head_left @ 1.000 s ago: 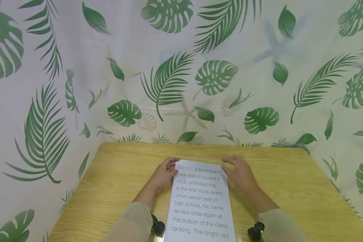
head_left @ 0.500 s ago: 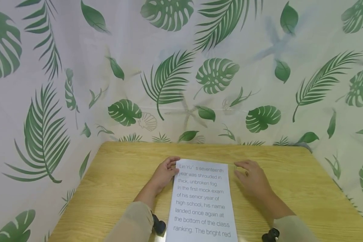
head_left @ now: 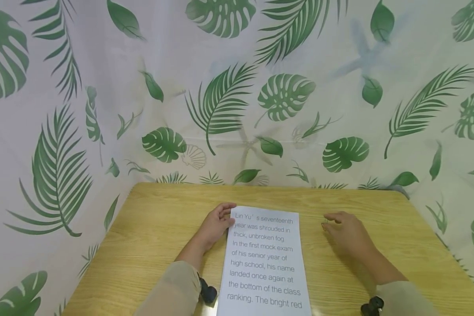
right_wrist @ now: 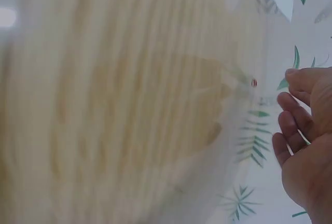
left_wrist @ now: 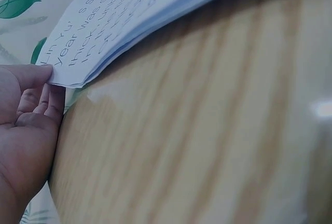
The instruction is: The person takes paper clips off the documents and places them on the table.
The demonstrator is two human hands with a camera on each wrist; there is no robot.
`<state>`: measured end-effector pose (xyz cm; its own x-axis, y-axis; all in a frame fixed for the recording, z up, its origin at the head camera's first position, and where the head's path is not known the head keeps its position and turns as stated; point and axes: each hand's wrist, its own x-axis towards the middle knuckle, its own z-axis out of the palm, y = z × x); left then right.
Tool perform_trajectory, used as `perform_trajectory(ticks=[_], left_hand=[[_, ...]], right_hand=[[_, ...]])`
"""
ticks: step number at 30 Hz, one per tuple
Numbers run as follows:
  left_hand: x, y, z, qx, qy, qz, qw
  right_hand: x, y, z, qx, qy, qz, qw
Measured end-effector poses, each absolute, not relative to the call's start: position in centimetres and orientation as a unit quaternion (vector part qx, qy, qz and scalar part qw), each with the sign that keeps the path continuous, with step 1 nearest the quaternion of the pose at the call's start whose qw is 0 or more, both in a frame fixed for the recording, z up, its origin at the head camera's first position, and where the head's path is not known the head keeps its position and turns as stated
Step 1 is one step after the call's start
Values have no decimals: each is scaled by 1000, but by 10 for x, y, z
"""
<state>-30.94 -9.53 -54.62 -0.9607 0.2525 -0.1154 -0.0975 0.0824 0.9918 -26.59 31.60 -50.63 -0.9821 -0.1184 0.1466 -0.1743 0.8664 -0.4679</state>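
Observation:
A stack of printed paper sheets (head_left: pixel 264 259) lies upright in front of me, with large black text on the top page. My left hand (head_left: pixel 214 226) pinches its top left corner; in the left wrist view the thumb lies on top and the fingers are below the sheets (left_wrist: pixel 109 32). My right hand (head_left: pixel 349 235) is apart from the paper, to its right, low over the table. In the right wrist view a gap shows between thumb and fingers (right_wrist: pixel 293 117). Just before the fingertips is a small reddish item (right_wrist: pixel 254 82), too small to identify.
The wooden table (head_left: pixel 158 228) reaches back to a pale curtain (head_left: pixel 237 109) printed with green leaves. Black wrist cameras sit on both forearms, one by the left sleeve (head_left: pixel 170 289).
My right hand has moved right, from the paper's top right corner out over the table. The left hand keeps its grip on the opposite corner. The paper has barely moved.

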Motion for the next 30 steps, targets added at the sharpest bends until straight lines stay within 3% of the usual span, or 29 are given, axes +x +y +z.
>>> perform_trajectory(ticks=[16,30], left_hand=[[-309,-95,-548,47,725,674,130],[-310,-95,-547,51,721,679,129]], right_hand=[[-269,338,-512,86,-975,207,4],[-269,341,-514,84,-974,209,-7]])
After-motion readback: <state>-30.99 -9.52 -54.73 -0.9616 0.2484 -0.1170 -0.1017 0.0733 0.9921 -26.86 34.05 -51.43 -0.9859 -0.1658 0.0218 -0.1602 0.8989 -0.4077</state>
